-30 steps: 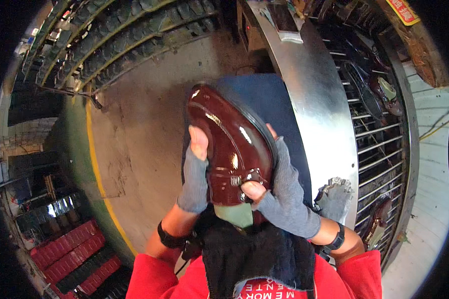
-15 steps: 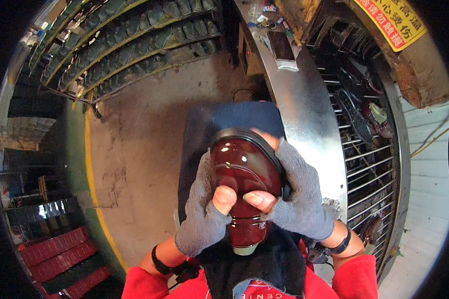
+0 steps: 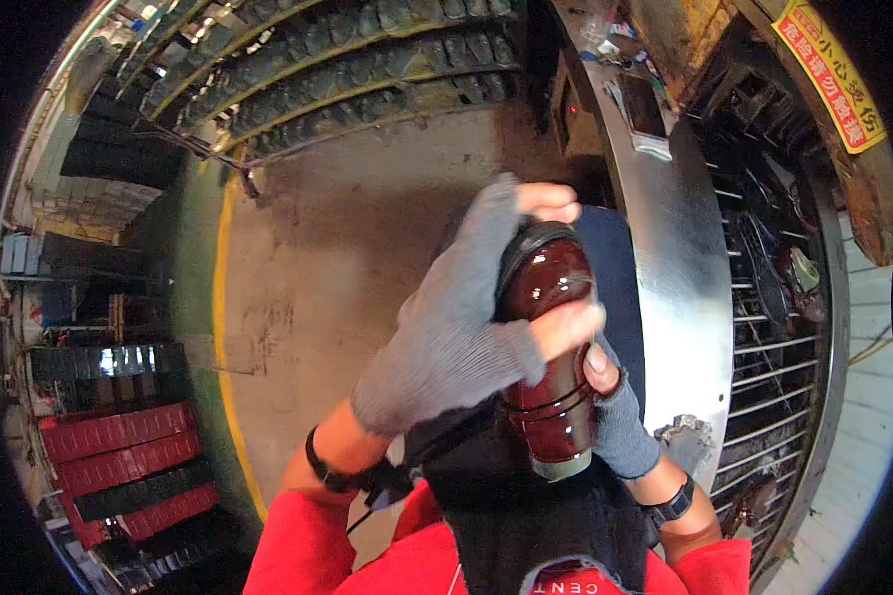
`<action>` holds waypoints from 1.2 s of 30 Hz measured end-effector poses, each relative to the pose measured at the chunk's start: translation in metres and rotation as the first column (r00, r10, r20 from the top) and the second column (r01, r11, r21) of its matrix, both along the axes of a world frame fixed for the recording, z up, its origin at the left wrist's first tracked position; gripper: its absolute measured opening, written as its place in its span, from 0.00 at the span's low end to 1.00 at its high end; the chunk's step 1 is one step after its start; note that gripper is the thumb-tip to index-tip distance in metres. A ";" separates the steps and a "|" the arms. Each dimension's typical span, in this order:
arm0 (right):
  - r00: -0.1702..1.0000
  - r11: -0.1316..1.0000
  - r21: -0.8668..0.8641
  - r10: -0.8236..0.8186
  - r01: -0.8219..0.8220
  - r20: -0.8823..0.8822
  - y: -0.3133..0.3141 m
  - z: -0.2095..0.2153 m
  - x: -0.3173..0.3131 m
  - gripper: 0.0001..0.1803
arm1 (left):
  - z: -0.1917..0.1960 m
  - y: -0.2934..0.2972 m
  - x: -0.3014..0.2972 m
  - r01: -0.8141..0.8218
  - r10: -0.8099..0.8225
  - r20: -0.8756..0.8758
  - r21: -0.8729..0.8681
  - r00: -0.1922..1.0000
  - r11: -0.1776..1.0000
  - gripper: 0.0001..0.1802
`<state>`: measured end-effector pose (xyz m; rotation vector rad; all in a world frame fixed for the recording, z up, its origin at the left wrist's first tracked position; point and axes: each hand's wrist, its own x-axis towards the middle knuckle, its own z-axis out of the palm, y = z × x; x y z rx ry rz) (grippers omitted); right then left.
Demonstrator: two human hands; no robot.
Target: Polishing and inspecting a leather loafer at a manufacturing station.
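Observation:
A glossy dark red shoe (image 3: 549, 281) with a black sole is held over my lap, its toe pointing away from me. The pale green end of a shoe last (image 3: 563, 466) shows at its near end. My left hand (image 3: 456, 307), in a grey fingerless glove, grips the shoe's front from the left, thumb across the upper and fingertips past the toe. Lower down on the right side, my right hand (image 3: 622, 421) wears a matching glove and holds the shoe, thumb against the upper. Its other fingers are hidden behind the shoe. Dark blue cloth (image 3: 617, 253) lies beneath.
On the right runs a metal worktop (image 3: 683, 288), beside a rack of metal rods (image 3: 776, 345) carrying a dark sole (image 3: 759, 260) and shoe parts. A dark flat object (image 3: 647, 107) rests on the worktop. Racks of shoe lasts (image 3: 367, 74) stand far left; red slatted stacks (image 3: 124, 436) sit left.
My left hand has moved forward and over the shoe's toe. The shoe is turned more onto its side, and my right hand has slid down nearer to me. The view has shifted left.

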<state>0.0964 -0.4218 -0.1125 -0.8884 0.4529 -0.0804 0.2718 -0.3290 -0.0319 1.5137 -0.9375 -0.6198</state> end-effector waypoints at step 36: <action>0.920 0.918 0.225 -0.254 0.327 -0.300 -0.003 -0.057 -0.047 0.45 | -0.157 0.010 -0.027 0.039 -0.021 -0.058 0.317 0.998 0.948 0.32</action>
